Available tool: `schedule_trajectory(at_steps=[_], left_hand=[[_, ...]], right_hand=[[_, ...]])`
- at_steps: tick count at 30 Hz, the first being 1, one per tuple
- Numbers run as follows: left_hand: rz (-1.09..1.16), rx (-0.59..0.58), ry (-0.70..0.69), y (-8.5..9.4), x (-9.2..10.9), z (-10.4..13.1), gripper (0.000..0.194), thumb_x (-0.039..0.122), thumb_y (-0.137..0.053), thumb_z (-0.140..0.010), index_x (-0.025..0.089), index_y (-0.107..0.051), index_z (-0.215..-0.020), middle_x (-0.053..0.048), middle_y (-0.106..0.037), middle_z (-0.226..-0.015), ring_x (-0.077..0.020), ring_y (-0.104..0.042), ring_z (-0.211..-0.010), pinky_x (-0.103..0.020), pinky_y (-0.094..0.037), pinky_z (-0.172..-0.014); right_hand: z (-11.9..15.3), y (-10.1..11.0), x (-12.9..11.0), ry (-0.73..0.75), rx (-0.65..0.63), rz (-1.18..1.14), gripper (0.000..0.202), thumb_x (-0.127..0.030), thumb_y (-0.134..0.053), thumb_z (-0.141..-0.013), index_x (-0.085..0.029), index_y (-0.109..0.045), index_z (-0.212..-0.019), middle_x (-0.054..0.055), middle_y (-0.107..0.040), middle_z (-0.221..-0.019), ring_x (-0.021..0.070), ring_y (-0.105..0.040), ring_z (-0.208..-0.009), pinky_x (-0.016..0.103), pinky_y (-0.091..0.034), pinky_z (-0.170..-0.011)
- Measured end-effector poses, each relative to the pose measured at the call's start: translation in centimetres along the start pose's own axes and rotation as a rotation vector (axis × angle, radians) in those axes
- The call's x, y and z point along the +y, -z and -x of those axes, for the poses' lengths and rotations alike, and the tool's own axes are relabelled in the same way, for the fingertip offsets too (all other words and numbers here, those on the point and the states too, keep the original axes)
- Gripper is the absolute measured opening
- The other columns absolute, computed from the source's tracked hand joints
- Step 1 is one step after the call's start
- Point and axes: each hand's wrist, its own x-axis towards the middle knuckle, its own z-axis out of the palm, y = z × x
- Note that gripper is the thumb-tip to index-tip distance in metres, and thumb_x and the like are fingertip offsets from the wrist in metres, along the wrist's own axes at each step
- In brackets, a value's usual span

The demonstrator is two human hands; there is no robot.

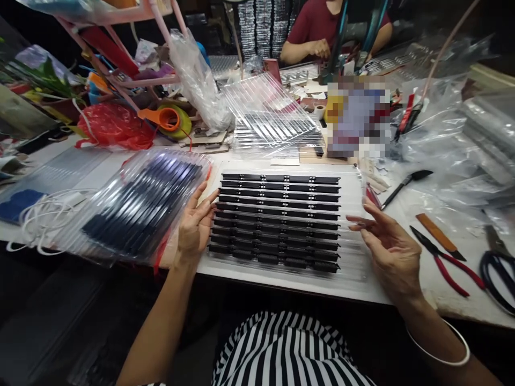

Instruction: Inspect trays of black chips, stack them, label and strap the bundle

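In front of me lies a clear plastic tray (354, 198) with several black slotted strips (277, 214) in parallel rows. My left hand (196, 222) is at the tray's left side, its fingers stretched out towards the strip ends; whether they touch is hard to tell. At the right side, my right hand (388, 241) has its fingers apart and half bent, fingertips close to the tray's edge. Neither hand has anything visible in its grip. Left of the tray is a stack of clear trays (148, 201) with dark strips inside.
Pliers (442, 262), scissors (499, 262) and a brown-handled blade (438, 233) lie at right, near plastic bags (446, 177). Clear ribbed trays (277, 118) are piled behind. A white cable (44, 220) and red bag (116, 126) are left. A person (314, 37) sits opposite.
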Motion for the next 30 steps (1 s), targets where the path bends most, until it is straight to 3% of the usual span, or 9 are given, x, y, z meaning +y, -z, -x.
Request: schedule_trajectory(at_steps=[3,7,11,14,18,21,24,30], left_hand=[[-0.057,-0.034,0.028,0.1,-0.3,-0.2,0.05,0.024,-0.059,-0.081,0.021,-0.049,-0.13,-0.009,-0.063,-0.117,-0.0192,-0.054,-0.115,-0.035,-0.032,-0.105],[-0.201,-0.091,0.028,-0.3,-0.8,-0.3,0.052,0.03,-0.06,-0.082,0.022,-0.045,-0.132,-0.008,-0.06,-0.122,-0.0201,-0.047,-0.123,-0.036,-0.025,-0.11],[-0.362,-0.121,0.059,-1.2,-1.1,-0.5,0.054,0.037,-0.055,-0.086,0.022,-0.039,-0.135,-0.007,-0.06,-0.123,-0.0202,-0.049,-0.122,-0.035,-0.033,-0.106],[-0.463,-0.089,0.078,-1.3,-0.7,-0.3,0.054,0.04,-0.052,-0.087,0.021,-0.037,-0.136,-0.008,-0.059,-0.125,-0.0206,-0.051,-0.12,-0.036,-0.036,-0.105],[-0.506,-0.059,0.091,0.2,0.3,1.6,0.054,0.039,-0.052,-0.088,0.017,-0.038,-0.135,-0.01,-0.063,-0.117,-0.0201,-0.056,-0.113,-0.038,-0.036,-0.104],[-0.55,-0.043,0.105,2.1,1.1,4.4,0.051,0.039,-0.05,-0.089,0.014,-0.042,-0.133,-0.011,-0.068,-0.106,-0.0211,-0.056,-0.114,-0.04,-0.034,-0.106],[-0.592,-0.035,0.108,3.2,1.4,6.6,0.047,0.038,-0.049,-0.09,0.015,-0.046,-0.13,-0.011,-0.067,-0.11,-0.0215,-0.053,-0.117,-0.04,-0.034,-0.106],[-0.767,-0.061,0.047,3.1,0.5,6.9,0.043,0.036,-0.052,-0.088,0.019,-0.052,-0.127,-0.009,-0.061,-0.121,-0.0211,-0.053,-0.118,-0.037,-0.037,-0.104]], right_hand=[[-0.1,0.4,0.5,-0.01,-0.036,0.027,0.043,-0.017,-0.056,-0.081,-0.027,-0.055,-0.123,0.007,-0.048,-0.137,0.0211,-0.059,-0.108,0.042,-0.046,-0.096],[-0.4,1.0,1.5,-0.002,-0.078,0.233,0.049,-0.014,-0.052,-0.078,-0.027,-0.051,-0.126,0.005,-0.05,-0.135,0.0215,-0.043,-0.127,0.044,-0.031,-0.108],[-0.9,1.0,2.2,-0.041,-0.164,0.453,0.06,-0.01,-0.043,-0.076,-0.024,-0.042,-0.134,0.008,-0.05,-0.133,0.0224,-0.046,-0.124,0.046,-0.033,-0.106],[-0.7,1.2,2.2,0.006,-0.207,0.647,0.057,-0.014,-0.039,-0.079,-0.021,-0.041,-0.135,0.01,-0.052,-0.13,0.025,-0.045,-0.123,0.05,-0.034,-0.103],[1.7,2.2,1.6,0.093,-0.262,0.787,0.047,-0.03,-0.036,-0.088,-0.023,-0.044,-0.134,0.01,-0.055,-0.128,0.0276,-0.049,-0.119,0.051,-0.038,-0.098],[4.1,2.9,1.2,0.098,-0.226,0.832,0.046,-0.039,-0.037,-0.089,-0.026,-0.046,-0.132,0.008,-0.056,-0.126,0.0289,-0.051,-0.117,0.05,-0.038,-0.098],[5.1,2.6,1.0,0.114,-0.133,0.849,0.045,-0.041,-0.038,-0.089,-0.026,-0.049,-0.13,0.008,-0.06,-0.122,0.0278,-0.055,-0.113,0.046,-0.039,-0.097],[3.4,0.5,1.5,0.226,-0.077,0.979,0.043,-0.029,-0.03,-0.091,-0.022,-0.051,-0.128,0.012,-0.061,-0.121,0.0295,-0.057,-0.11,0.047,-0.04,-0.091]])
